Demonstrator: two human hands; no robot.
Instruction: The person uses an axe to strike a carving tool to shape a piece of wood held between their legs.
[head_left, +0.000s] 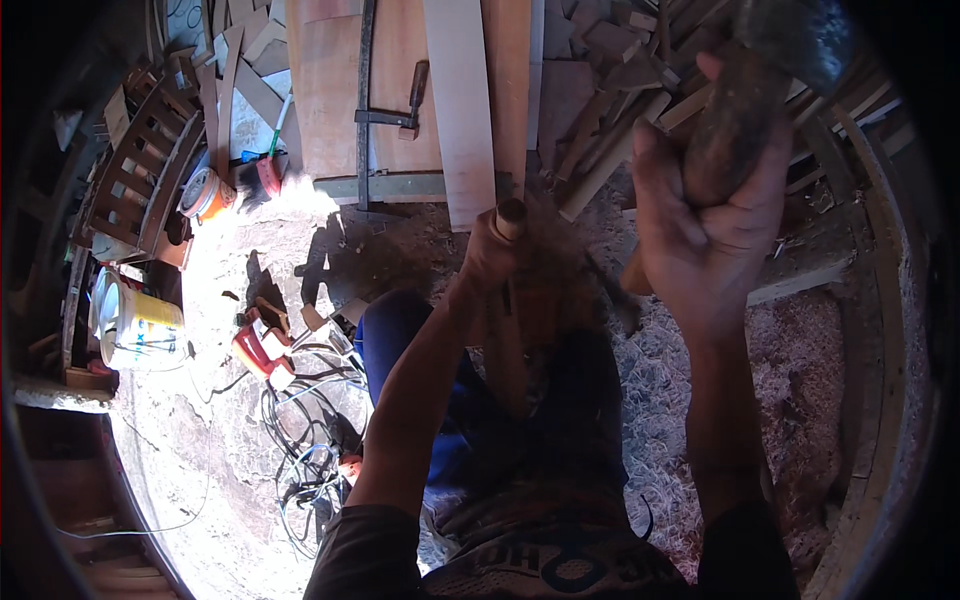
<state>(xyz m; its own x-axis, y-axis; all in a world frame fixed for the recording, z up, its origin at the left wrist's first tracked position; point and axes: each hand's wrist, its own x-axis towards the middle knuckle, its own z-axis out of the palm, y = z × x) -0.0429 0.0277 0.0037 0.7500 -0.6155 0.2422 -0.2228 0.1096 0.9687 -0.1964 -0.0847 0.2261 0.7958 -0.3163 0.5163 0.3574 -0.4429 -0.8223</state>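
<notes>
The left hand (490, 250) is closed around a chisel (510, 215), its round wooden butt poking up out of the fist, held upright over a dark workpiece (545, 300) between the knees. The right hand (705, 225) grips a mallet (745, 110), raised high and well apart from the chisel. Shavings (790, 370) lie thick on the floor around the legs, so I'd judge a good deal of cutting is done; the cut itself is in shadow, and how much is left I can't tell.
</notes>
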